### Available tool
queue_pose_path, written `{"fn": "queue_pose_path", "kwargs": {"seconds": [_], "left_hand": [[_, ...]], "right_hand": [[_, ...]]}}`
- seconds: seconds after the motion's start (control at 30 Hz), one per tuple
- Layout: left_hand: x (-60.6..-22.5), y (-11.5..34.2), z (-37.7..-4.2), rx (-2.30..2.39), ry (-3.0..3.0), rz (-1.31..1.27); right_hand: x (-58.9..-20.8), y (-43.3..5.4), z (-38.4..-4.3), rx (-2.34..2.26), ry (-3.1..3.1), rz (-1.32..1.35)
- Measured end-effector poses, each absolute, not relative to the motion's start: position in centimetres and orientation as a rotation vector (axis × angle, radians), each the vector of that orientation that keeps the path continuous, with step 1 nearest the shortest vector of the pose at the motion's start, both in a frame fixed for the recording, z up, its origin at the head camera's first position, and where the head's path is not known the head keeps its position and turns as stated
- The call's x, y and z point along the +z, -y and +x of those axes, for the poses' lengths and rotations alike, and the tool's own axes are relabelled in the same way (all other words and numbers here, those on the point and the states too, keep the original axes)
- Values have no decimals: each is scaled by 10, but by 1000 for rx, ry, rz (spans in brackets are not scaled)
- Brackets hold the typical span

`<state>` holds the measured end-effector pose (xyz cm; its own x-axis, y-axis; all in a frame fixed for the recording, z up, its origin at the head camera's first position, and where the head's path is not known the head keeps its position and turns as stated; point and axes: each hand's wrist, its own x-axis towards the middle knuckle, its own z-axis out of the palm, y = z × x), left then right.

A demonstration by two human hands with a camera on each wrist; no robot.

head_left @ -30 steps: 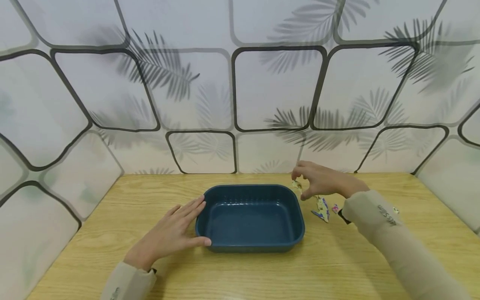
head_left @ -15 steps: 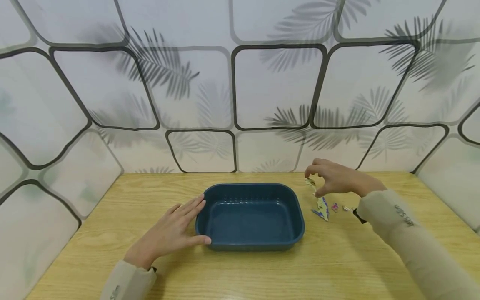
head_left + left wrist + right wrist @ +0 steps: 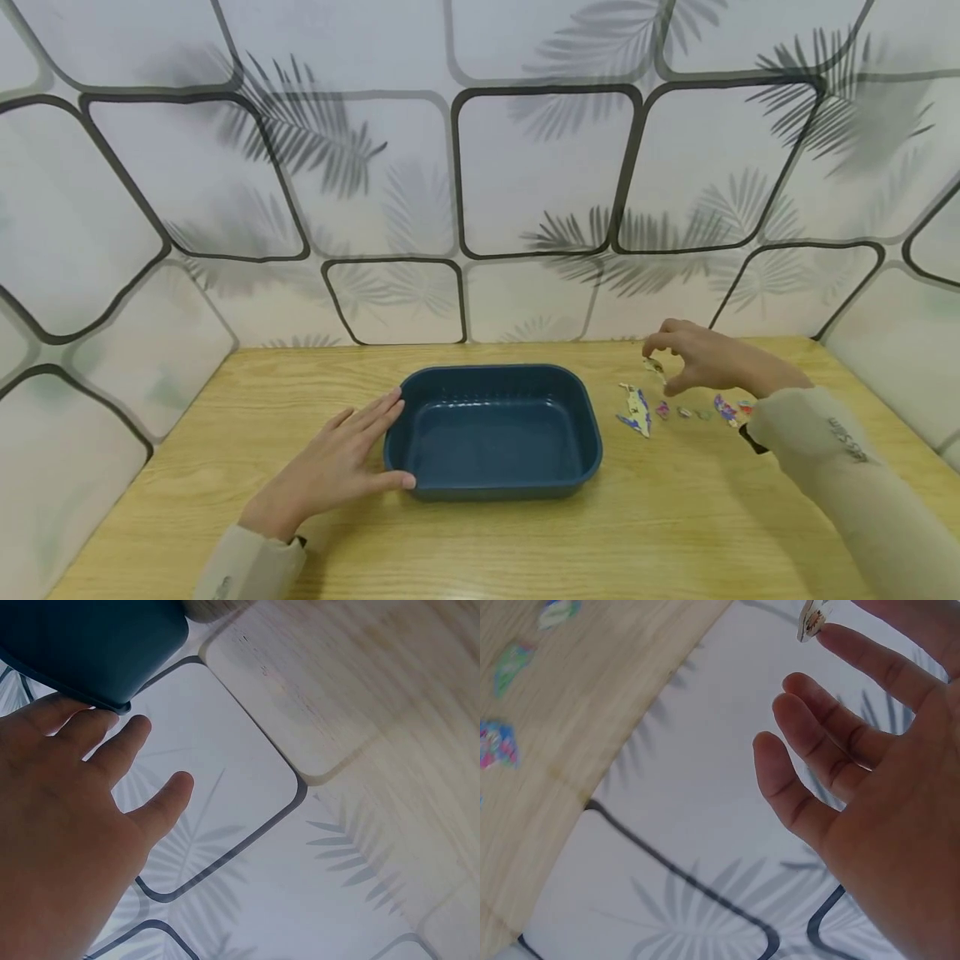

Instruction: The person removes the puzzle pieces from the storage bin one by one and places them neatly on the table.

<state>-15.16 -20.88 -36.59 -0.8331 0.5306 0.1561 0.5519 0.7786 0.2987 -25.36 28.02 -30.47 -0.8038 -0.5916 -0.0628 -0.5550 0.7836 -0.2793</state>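
A deep blue rectangular dish (image 3: 491,446) stands on the wooden table. My left hand (image 3: 330,467) lies against its left end, fingers straight along the rim and thumb at the near corner; in the left wrist view the fingertips of that hand (image 3: 67,802) meet the rim. To the right of the dish, my right hand (image 3: 705,358) pinches a small flat printed piece (image 3: 654,367) between thumb and forefinger. The right wrist view shows this piece (image 3: 811,620) pale-edged with a brownish print, and the other fingers loosely bent.
Several irregular, colourful flat pieces lie right of the dish, including a long yellow-and-blue one (image 3: 637,412), a pink one (image 3: 662,410) and a purple-red one (image 3: 725,410). A patterned wall covering (image 3: 540,183) rises behind the table's back edge (image 3: 525,342).
My right hand has moved to the right with the pinched piece, away from the dish. Pieces its forearm covered now show on the table. My left hand keeps its place at the dish.
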Motion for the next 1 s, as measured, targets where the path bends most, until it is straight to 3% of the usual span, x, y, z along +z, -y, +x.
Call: {"fn": "queue_pose_path", "kwargs": {"seconds": [1.0], "left_hand": [[-366,209,-153,-515,2900,-896]], "right_hand": [[-320,-377,-247,-176,-2942,-715]]}}
